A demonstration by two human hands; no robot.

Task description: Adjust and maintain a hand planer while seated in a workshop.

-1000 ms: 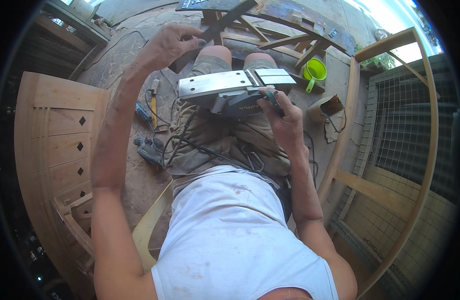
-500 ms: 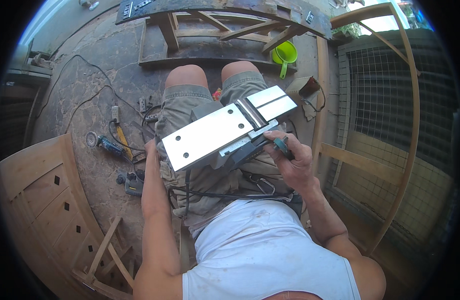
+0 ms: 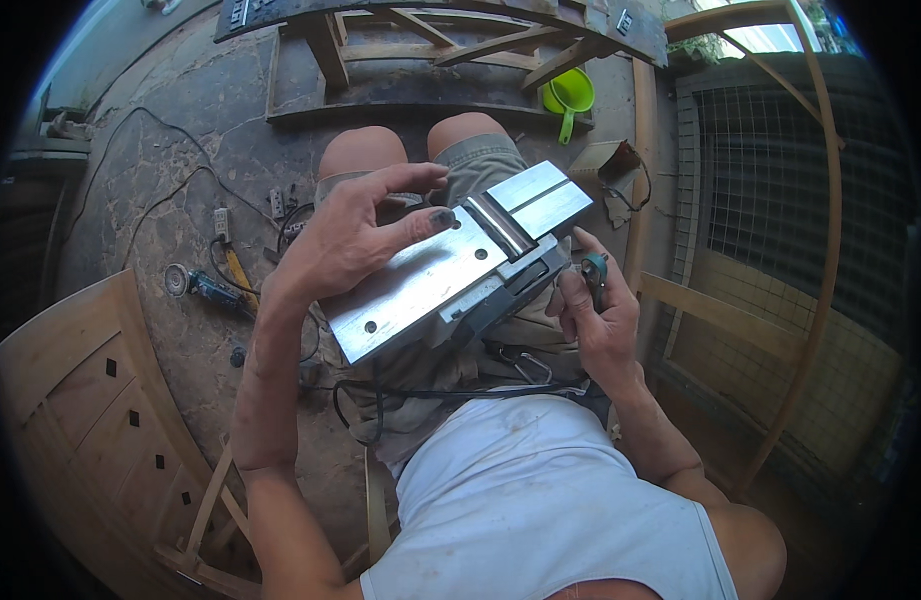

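An electric hand planer lies upside down across my lap, its shiny metal sole facing up and the cutter drum showing in the gap between the two plates. My left hand reaches over the sole from the left, thumb and forefinger stretched apart, the dark thumb tip at the plate near a screw hole. Beside the drum's near end is my right hand, its fingers curled around a small teal, round-edged thing. What kind of thing that is cannot be made out.
On the floor to the left lie an angle grinder, a yellow-handled tool and trailing cords. Ahead stands a wooden bench, with a green dipper beneath. A carved wooden panel leans at left, a wooden frame at right.
My left hand has come up from beside my left thigh to over the planer's sole. My right hand has moved slightly right, with the teal thing turned more upright.
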